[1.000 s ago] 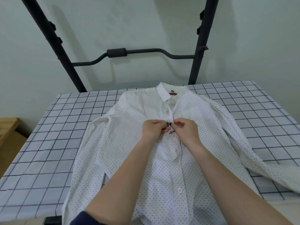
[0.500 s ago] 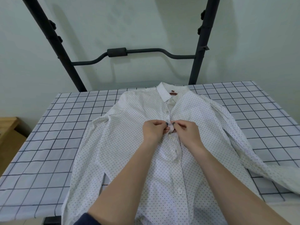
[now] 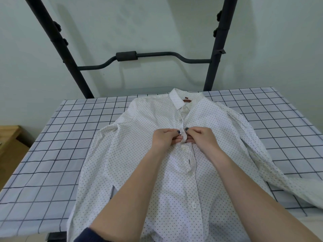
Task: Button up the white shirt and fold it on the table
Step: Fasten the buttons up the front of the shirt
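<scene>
Still both hands, left (image 3: 166, 139) and right (image 3: 201, 137), pinch the white shirt (image 3: 139, 154) placket, barely moved.

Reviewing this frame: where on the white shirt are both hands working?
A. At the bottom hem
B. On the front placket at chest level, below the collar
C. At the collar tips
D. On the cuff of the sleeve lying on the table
B: the left hand and right hand meet at the placket of the white shirt, pinching fabric around a button well below the collar.

Soft even light, wide-angle edge distortion
</scene>
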`<state>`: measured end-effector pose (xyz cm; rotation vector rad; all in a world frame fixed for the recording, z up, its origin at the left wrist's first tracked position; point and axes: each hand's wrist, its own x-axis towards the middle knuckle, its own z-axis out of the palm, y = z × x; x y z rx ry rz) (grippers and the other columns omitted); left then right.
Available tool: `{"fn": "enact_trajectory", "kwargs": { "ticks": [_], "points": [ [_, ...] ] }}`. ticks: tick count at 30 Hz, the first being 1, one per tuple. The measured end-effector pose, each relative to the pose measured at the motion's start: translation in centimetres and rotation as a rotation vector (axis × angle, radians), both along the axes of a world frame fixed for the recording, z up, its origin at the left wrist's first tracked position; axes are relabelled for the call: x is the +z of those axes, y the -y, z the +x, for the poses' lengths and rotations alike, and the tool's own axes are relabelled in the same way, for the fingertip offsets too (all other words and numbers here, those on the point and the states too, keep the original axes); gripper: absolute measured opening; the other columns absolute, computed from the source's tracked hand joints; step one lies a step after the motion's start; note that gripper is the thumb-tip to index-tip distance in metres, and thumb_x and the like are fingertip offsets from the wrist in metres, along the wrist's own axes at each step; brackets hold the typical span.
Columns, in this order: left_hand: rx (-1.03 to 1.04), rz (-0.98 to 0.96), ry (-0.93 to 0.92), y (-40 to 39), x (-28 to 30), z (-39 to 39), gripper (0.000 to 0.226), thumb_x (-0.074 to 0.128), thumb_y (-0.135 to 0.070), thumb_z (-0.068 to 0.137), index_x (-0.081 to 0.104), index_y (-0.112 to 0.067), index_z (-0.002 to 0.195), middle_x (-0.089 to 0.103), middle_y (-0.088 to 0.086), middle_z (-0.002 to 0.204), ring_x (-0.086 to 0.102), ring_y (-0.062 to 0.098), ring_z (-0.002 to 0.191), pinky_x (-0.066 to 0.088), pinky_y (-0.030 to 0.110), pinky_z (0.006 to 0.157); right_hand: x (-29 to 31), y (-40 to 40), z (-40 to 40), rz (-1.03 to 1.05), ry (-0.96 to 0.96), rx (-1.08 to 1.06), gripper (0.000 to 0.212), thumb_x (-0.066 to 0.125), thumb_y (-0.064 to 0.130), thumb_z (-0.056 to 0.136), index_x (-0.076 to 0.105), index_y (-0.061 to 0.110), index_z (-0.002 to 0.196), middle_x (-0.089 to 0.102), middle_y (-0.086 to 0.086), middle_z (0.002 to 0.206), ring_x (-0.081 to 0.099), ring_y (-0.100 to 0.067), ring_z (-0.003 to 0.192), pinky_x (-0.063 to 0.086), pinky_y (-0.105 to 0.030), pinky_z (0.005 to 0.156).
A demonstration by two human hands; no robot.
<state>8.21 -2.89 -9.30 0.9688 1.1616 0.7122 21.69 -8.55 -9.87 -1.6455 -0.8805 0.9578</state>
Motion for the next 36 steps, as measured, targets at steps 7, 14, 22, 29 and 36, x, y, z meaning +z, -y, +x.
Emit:
{"fn": "enact_trajectory", "kwargs": {
  "ticks": [7, 14, 22, 29, 36],
  "points": [
    [0.000, 0.072, -0.040, 0.3, -0.4, 0.2, 0.011, 0.066, -0.006, 0.088, 0.072, 0.003, 0.088, 0.071, 0.015, 0.071, 0.068, 0.014, 0.056, 0.059, 0.020, 0.061, -0.6, -0.4, -0.2, -0.041, 0.164, 0.013, 0.004, 0.075, 0.018, 0.082, 0.074, 0.019, 0.086, 0.074, 0.003, 0.084, 0.071, -0.013, 0.077, 0.056, -0.026, 0.075],
    [0.002, 0.176, -0.150, 0.6, -0.9, 0.4, 0.011, 0.069, -0.010, 0.087, 0.075, -0.006, 0.079, 0.073, 0.010, 0.071, 0.069, 0.015, 0.063, 0.059, 0.024, 0.064, -0.6, -0.4, -0.9, -0.049, 0.316, 0.029, 0.004, 0.073, 0.021, 0.083, 0.071, 0.023, 0.080, 0.070, 0.009, 0.076, 0.067, -0.007, 0.075, 0.054, -0.026, 0.075],
    [0.009, 0.360, -0.386, 0.9, -1.4, 1.0, 0.013, 0.060, -0.011, 0.093, 0.069, -0.009, 0.085, 0.071, 0.005, 0.074, 0.064, 0.014, 0.057, 0.053, 0.020, 0.051, -0.7, -0.8, -1.0, -0.107, 0.402, 0.070, 0.004, 0.069, 0.019, 0.087, 0.069, 0.021, 0.084, 0.068, 0.009, 0.074, 0.069, -0.013, 0.075, 0.057, -0.032, 0.076],
    [-0.039, 0.550, -0.493, 1.1, -2.0, 1.2, 0.009, 0.059, -0.010, 0.091, 0.068, -0.011, 0.094, 0.062, -0.002, 0.073, 0.055, 0.010, 0.063, 0.046, 0.015, 0.057, 0.1, -0.7, 0.3, -0.120, -0.017, 0.116, 0.009, 0.066, 0.006, 0.088, 0.071, 0.012, 0.087, 0.072, -0.007, 0.082, 0.067, -0.016, 0.075, 0.058, -0.028, 0.078],
    [-0.140, 0.856, -0.672, 1.9, -1.9, 1.7, 0.021, 0.054, -0.015, 0.093, 0.064, -0.018, 0.111, 0.066, 0.002, 0.084, 0.061, 0.018, 0.069, 0.054, 0.036, 0.063, 1.4, -1.9, 0.0, 0.115, 0.567, -0.053, 0.008, 0.061, 0.020, 0.091, 0.062, 0.017, 0.098, 0.060, 0.007, 0.093, 0.057, -0.004, 0.076, 0.048, -0.020, 0.067]
  ]
}}
